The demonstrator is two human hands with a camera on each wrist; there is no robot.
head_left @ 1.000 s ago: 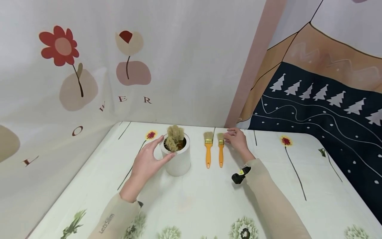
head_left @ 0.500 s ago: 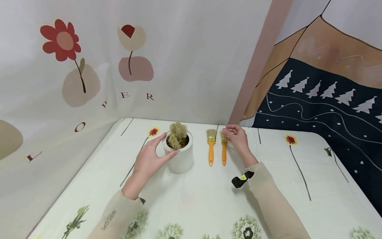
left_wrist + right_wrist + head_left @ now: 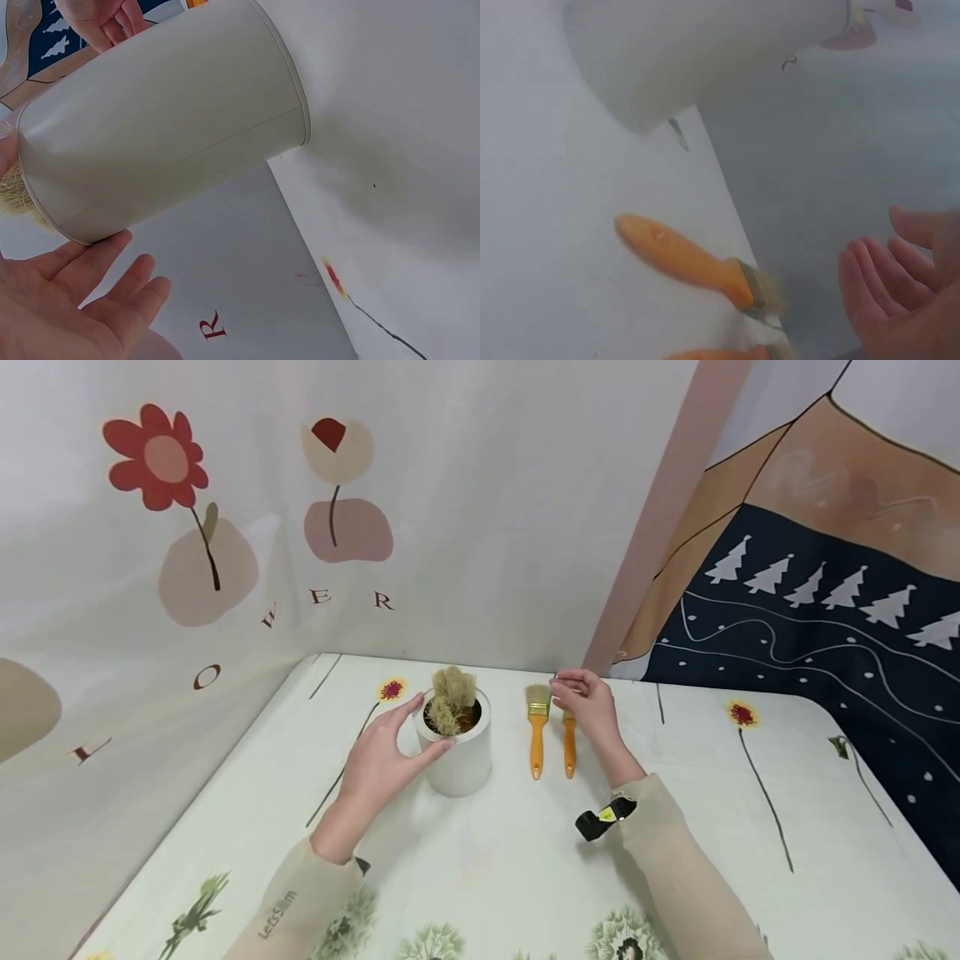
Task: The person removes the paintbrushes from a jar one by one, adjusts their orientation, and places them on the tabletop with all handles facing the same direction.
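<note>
A white cylindrical container (image 3: 459, 768), its wall finished with a seam and an edged rim, stands on the table. Pale, straw-like bristly tufts (image 3: 452, 697) stick out of its top. My left hand (image 3: 377, 764) holds the container at the rim, fingers on the far left and thumb in front. To its right lie two paintbrushes with orange handles: a wider paintbrush (image 3: 537, 735) and a narrower paintbrush (image 3: 570, 747). Over the narrower one's bristles hovers my right hand (image 3: 591, 703), fingers loosely bent and nothing in them; it hides those bristles in the head view.
A white floral cloth (image 3: 465, 877) covers the table. Behind it hang a pale printed curtain (image 3: 465, 527) and, at the right, a dark cloth with trees (image 3: 810, 627). A black wrist camera (image 3: 603, 818) sits at the right sleeve.
My right hand has shifted left from beside the narrower paintbrush to over its bristles. The left hand keeps its place on the container. The head view has turned slightly.
</note>
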